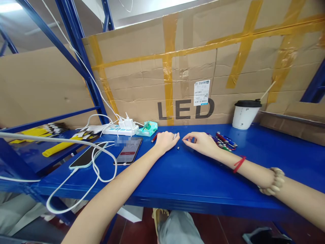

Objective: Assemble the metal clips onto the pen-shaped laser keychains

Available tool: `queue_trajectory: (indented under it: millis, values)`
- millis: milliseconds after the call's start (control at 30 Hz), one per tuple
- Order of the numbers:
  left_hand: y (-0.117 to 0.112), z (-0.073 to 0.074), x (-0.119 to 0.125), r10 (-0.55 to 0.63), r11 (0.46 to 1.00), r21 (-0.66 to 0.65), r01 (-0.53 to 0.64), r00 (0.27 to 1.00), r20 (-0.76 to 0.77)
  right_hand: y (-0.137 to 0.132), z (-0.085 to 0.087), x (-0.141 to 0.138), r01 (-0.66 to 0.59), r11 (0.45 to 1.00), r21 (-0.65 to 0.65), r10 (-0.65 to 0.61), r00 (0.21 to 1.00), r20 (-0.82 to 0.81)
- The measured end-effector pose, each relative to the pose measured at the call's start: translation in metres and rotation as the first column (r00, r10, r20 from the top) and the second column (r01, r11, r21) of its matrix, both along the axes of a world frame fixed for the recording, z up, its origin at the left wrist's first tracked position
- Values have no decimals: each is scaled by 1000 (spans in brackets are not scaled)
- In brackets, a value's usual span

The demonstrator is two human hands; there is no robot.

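Observation:
My left hand [166, 142] is closed, with a small silver piece [174, 136] showing at its fingers. The rest of what it holds is hidden by the hand. A red pen-like tube [154, 138] shows at the hand's left side; I cannot tell whether it is held or lies behind. My right hand [199, 143] is closed in a pinch, its fingertips pointing at the left hand, a short gap apart. Anything in that pinch is too small to make out. A tiny metal part [178, 147] lies on the blue tabletop [175, 176] between the hands. Several coloured metallic pen-like tubes [225, 140] are piled beyond my right wrist.
A white paper cup [245, 115] with a black lid and straw stands at the back right. Left are a power strip [120, 129], a green packet [147, 128], two phones [128, 150] and looping white cables [95, 166]. A large cardboard sheet [142, 84] walls the back.

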State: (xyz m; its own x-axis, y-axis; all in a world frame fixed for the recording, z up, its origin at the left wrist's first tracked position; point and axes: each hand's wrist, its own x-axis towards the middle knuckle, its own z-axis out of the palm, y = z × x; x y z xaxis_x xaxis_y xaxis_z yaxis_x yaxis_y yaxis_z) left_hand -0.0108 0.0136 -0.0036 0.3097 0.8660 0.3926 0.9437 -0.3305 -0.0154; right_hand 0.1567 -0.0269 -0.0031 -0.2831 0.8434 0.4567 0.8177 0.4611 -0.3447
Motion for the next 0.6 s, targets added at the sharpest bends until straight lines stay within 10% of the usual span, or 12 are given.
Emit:
queue_trajectory:
  millis: [600]
  values:
    - [-2, -4, -4, -345, 937, 159, 310, 890, 298, 2, -10, -4, -268, 964, 8, 257, 932, 257]
